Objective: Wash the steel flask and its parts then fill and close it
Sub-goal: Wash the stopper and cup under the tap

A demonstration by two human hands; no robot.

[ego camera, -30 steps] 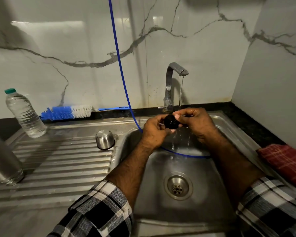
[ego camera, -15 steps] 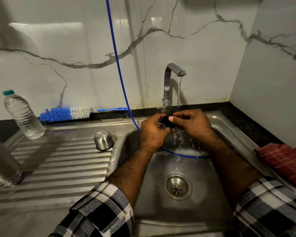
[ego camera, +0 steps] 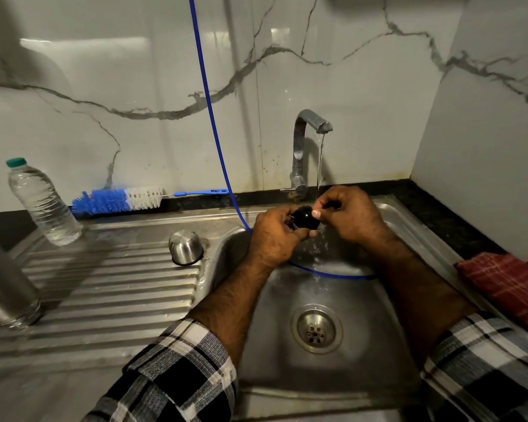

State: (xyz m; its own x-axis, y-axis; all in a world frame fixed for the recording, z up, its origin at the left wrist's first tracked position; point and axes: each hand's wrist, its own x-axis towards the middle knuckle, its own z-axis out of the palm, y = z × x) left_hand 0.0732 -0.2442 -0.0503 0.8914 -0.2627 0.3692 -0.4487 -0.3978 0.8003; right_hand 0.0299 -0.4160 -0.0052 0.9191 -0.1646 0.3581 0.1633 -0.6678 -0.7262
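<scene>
Both hands clamp the small round black plastic flask stopper (ego camera: 304, 216) over the steel sink (ego camera: 409, 226), left hand (ego camera: 276, 236) at 9 o'clock, right hand (ego camera: 352, 216) at 3 o'clock, tap stream (ego camera: 320, 166) just right of it.

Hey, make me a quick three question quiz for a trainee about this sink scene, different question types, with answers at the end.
1. True or false: water is running from the tap.
2. Multiple choice: the steel cup sits A) upside down on the drainboard, B) in the sink basin, C) on the red cloth.
3. Fill in: the left hand and right hand together hold a small ____ flask part under the stream.

Key: 1 true; 2 A; 3 black.
</scene>
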